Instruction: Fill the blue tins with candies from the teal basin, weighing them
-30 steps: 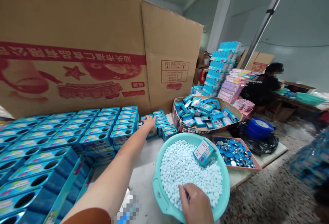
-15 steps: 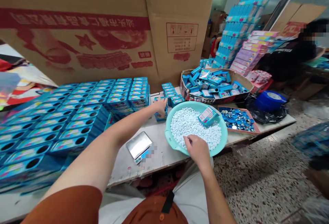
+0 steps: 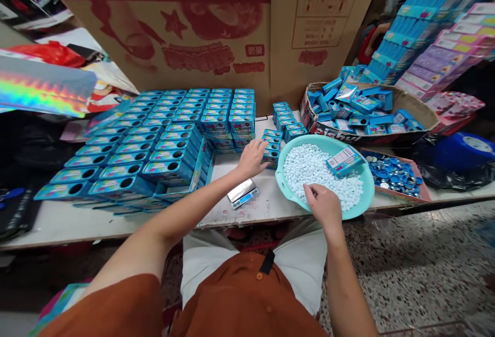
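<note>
My left hand is open, its fingers spread, just left of a small group of blue printed tins with round holes in their tops. It holds nothing. My right hand is curled, thumb towards the fingers, at the near side of a turquoise plastic basin. Whether anything sits between those fingers is hidden. Small pale-blue candies fill the basin, and one blue tin lies tilted on them. Below my left hand, a small digital scale rests on the white table.
Rows of blue tins are stacked at left. A tall carton stands behind. At right are a cut-down carton of loose tins, a tray of blue lids and a blue tape roll. Table edge runs before my lap.
My left hand has come off the front tin of the small group and drawn back to its left. My right hand stays at the basin. The camera view has swung left.
</note>
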The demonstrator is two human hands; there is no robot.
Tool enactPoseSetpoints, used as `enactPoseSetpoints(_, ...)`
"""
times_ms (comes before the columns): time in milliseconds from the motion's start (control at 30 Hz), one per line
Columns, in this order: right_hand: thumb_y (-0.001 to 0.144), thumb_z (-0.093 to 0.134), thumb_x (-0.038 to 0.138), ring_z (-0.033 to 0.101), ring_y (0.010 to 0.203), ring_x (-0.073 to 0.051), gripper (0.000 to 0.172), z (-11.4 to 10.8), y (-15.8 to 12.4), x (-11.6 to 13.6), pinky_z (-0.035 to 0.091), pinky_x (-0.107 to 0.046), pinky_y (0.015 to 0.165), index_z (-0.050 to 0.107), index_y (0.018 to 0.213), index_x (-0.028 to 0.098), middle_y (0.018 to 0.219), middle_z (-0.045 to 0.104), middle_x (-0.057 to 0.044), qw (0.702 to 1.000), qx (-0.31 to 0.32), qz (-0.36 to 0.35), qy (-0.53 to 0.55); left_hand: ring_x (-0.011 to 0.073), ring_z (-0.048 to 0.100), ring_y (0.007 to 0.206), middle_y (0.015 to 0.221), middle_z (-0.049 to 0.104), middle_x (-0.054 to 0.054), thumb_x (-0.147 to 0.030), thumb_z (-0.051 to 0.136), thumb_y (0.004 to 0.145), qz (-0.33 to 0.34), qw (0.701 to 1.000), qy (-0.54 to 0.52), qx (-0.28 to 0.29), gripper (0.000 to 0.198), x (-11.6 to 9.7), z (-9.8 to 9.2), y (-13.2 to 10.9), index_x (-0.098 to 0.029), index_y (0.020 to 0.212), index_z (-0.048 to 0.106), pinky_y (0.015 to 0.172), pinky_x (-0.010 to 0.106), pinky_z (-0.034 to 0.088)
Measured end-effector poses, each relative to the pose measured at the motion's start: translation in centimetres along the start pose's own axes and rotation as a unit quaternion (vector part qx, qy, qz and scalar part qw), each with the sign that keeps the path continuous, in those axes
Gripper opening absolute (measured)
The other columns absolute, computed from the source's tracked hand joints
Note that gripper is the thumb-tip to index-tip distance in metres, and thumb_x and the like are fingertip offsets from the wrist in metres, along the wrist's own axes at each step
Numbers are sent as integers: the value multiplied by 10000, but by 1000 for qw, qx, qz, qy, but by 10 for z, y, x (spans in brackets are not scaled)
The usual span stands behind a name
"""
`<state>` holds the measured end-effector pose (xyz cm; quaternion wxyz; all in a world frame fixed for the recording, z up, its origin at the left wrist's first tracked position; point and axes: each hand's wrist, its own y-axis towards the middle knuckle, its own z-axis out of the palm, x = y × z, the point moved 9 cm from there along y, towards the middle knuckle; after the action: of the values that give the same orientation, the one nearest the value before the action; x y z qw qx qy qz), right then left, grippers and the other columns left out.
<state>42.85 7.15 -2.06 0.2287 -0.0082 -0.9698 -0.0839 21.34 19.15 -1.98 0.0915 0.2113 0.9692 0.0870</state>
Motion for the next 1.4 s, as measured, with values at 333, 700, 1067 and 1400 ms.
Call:
enactPoseSetpoints(333, 937, 454, 420, 526, 654, -130, 351, -2, -2, 1, 274, -263, 621, 694, 791, 208, 760, 677, -30, 1000, -11, 1, -8, 253, 461, 1193, 1218, 537, 102, -135, 512, 800, -3, 998, -64, 19, 185, -3, 22, -23, -196, 968, 559, 1003, 382, 410)
enactPoseSetpoints(700, 931, 450, 439, 525, 657, -137, 378, -2, -1, 0, 271, -263, 608, 705, 783, 202, 750, 678, -45, 1000, -7, 7, 3, 214, 544, 1152, 1207, 585, 61, -280, 597, 837, -104, 964, -181, -164, 424, 40, -56, -91, -220, 1240, 482, 995, 355, 453)
enactPoseSetpoints(1067, 914, 474, 452, 542, 665, -147, 374, -2, 0, 0, 296, -263, 629, 717, 795, 194, 779, 698, -56, 1000, -10, 13, -14, 222, 576, 1070, 1092, 615, 67, -317, 629, 836, -184, 952, -195, -148, 341, 70, -26, -145, -213, 1150, 543, 951, 371, 480)
enactPoseSetpoints(1400, 896, 492, 455, 563, 687, -158, 364, -1, 1, -4, 322, -259, 639, 723, 800, 191, 781, 705, -61, 999, -2, 42, -20, 221, 571, 1086, 1117, 605, 65, -332, 664, 812, -184, 945, -233, -137, 431, 80, -19, -147, -221, 1207, 530, 973, 373, 468)
